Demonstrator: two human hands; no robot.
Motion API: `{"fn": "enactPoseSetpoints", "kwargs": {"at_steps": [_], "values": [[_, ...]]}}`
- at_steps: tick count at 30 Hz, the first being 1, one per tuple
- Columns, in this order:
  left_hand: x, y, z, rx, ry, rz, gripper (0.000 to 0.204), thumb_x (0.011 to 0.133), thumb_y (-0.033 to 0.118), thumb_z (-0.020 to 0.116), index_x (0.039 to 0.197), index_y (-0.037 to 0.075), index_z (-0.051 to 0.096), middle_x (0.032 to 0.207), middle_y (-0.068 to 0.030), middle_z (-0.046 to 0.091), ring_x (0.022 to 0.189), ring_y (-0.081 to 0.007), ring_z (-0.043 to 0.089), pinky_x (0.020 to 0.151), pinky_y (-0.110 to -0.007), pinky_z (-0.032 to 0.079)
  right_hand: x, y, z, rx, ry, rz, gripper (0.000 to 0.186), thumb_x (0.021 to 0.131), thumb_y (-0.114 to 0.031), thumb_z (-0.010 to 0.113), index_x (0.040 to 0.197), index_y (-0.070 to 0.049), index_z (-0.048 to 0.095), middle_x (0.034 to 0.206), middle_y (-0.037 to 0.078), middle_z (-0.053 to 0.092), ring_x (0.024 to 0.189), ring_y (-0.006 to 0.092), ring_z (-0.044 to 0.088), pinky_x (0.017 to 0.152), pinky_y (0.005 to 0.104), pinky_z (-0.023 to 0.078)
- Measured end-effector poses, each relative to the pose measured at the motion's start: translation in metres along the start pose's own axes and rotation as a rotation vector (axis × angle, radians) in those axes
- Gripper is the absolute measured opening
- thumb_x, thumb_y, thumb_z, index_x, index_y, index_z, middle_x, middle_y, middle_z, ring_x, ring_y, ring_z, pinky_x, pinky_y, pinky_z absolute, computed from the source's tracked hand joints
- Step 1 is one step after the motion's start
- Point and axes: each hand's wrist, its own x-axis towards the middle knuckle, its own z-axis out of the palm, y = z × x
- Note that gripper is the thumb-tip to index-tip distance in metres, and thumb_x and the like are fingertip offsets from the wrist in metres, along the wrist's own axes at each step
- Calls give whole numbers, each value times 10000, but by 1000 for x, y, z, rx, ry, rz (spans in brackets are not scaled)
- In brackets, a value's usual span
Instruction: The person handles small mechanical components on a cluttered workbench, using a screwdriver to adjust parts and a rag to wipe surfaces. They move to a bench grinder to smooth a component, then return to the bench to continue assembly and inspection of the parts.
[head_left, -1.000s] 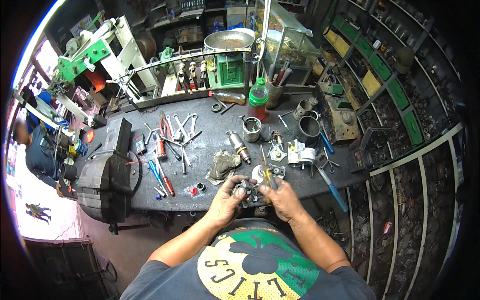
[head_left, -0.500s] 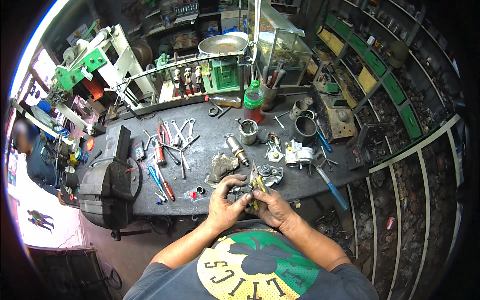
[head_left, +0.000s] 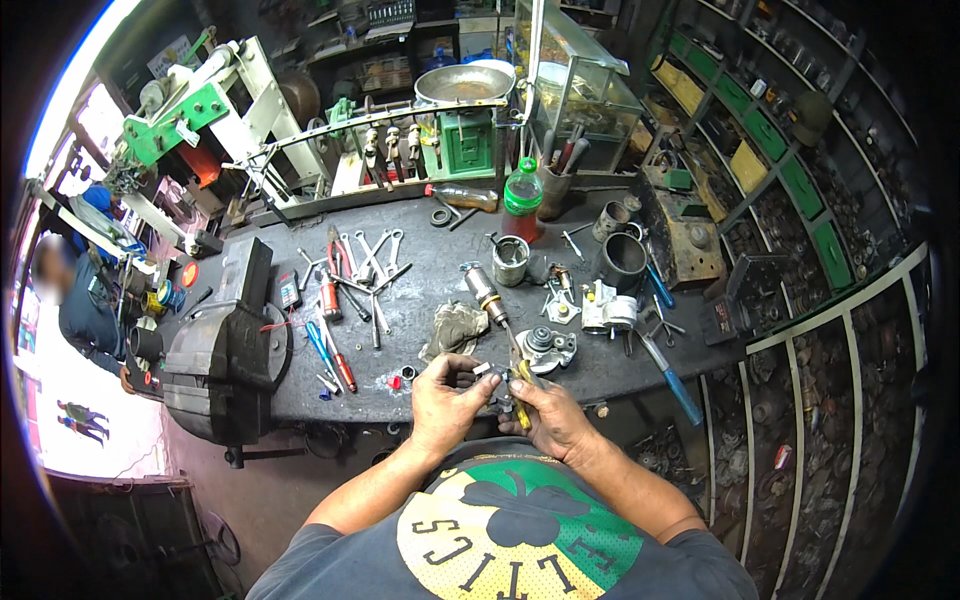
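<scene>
Near the bench's front edge, my left hand (head_left: 443, 400) has its fingers curled round a small dark metal part (head_left: 492, 388) with a pale piece at its top. Yellow-handled pliers (head_left: 522, 410) are gripped in my right hand (head_left: 555, 420), jaws pointing up and meeting the left hand's part; the exact contact is hidden by fingers. Just beyond lie a round cast metal housing (head_left: 548, 349), a dirty rag (head_left: 452, 328) and a cylindrical metal component (head_left: 482, 293).
A large vise (head_left: 215, 370) sits at the left, beside spanners (head_left: 372, 262) and screwdrivers. A green-capped bottle (head_left: 522, 205) stands behind the metal tins (head_left: 511, 263). Blue-handled tools (head_left: 675, 390) lie right, before parts shelves (head_left: 800, 430). Another person (head_left: 80, 310) is at the far left.
My hands have drawn closer and the pliers have shifted slightly left and down toward the part in my left hand, with their handles more upright.
</scene>
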Motion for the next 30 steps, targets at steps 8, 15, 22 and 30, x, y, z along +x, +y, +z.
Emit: {"fn": "enactPoseSetpoints", "kwargs": {"at_steps": [8,15,22,30], "values": [[1,4,-1,-92,-1,-9,202,895,88,850,994,-6,701,873,-31,717,778,-78,633,709,-249,542,-2,-2,4,-69,38,-49,290,1026,-230,697,1243,-43,654,1077,60,724,942,200,725,778,398,639],[18,3,-19,-234,-107,-264,214,909,160,837,956,-25,740,840,-58,734,762,-111,656,737,-259,542,-6,-3,3,-114,75,-79,318,1012,-237,708,1259,-47,643,1109,63,727,959,191,719,755,388,632],[16,0,-22,-316,-227,-189,191,896,67,805,1020,-57,729,1052,-132,766,910,-136,694,834,-280,567,-6,-1,-3,-55,68,-31,291,1027,-261,675,1249,-73,660,1089,48,733,946,181,710,755,386,614],[12,3,-19,-303,-213,-166,255,895,6,812,1110,-43,683,1074,-118,757,980,-156,711,912,-306,583,-10,-5,-5,-88,68,-56,267,1017,-254,693,1221,-82,673,1100,40,724,969,171,703,746,391,626]]}}
